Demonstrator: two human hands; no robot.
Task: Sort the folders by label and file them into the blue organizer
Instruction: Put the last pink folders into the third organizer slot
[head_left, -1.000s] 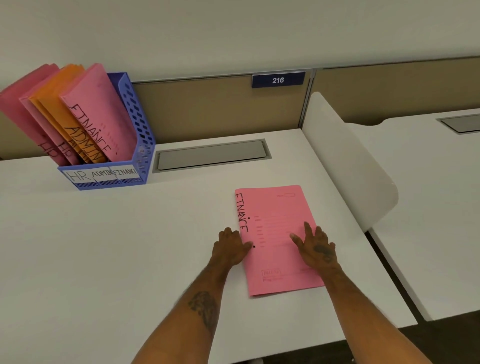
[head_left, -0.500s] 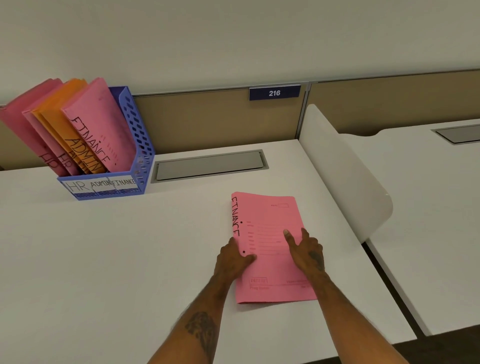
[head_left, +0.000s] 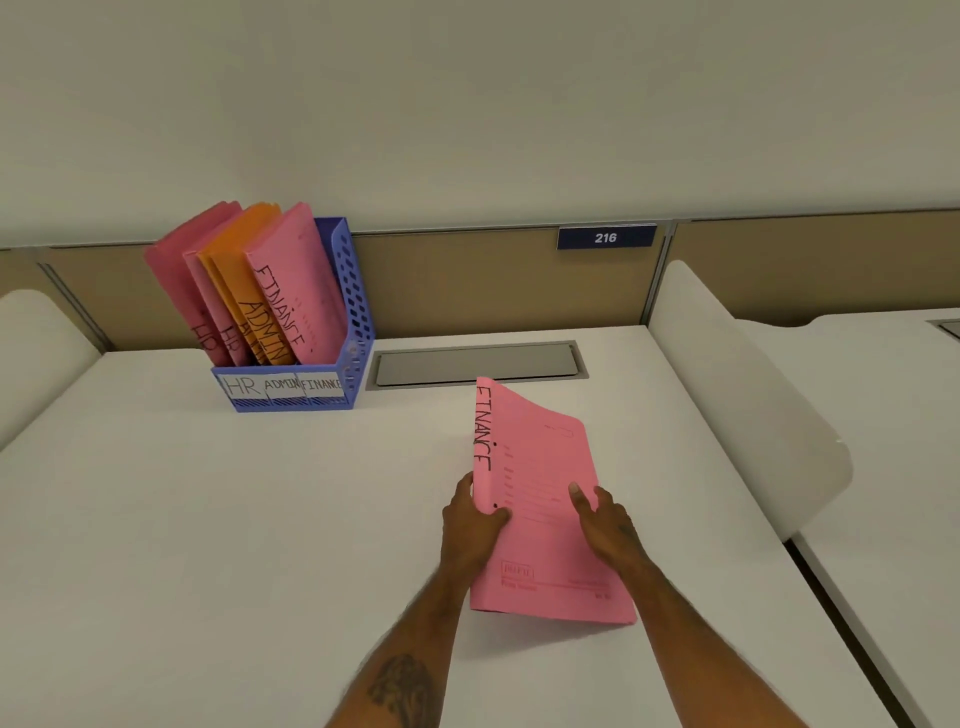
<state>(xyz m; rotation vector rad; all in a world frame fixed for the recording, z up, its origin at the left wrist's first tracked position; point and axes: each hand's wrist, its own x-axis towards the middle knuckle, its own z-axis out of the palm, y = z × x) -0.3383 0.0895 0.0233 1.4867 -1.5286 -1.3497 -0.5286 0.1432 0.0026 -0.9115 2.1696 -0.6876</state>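
Pink FINANCE folder gripped along its spine by the left hand, steadied by the right hand lying open on its cover, blue organizer set well apart from the folder on the surface

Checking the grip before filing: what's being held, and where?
The pink FINANCE folder: left hand pinches its spine edge; right hand rests on the cover.

Left hand grips the pink FINANCE folder's spine, right hand flat on its cover, tilted off the surface.
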